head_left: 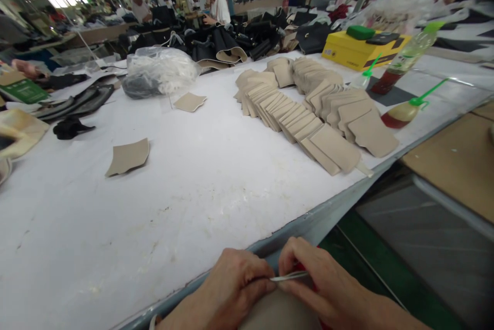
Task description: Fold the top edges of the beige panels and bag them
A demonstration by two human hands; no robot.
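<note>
Just off the table's front edge, my left hand point(235, 289) and my right hand point(316, 278) pinch the pale edge of a beige leather-like piece point(280, 312). Thumbs and fingertips of both hands are closed on it, a short gap apart. Its lower part runs out of the picture, and some of it is hidden behind my hands. A bit of red shows behind my right hand. On the white table point(185, 206) beyond lie one loose beige piece point(129, 157) and, further back, another loose beige piece point(190, 102).
Overlapping rows of beige pieces point(285, 114) fan out at the right. Behind them are a yellow box point(343, 51), a bottle point(405, 57) and a squeeze bottle point(401, 114). Clear plastic bags point(160, 70) and black bags point(231, 41) lie at the back. A person point(219, 5) sits beyond.
</note>
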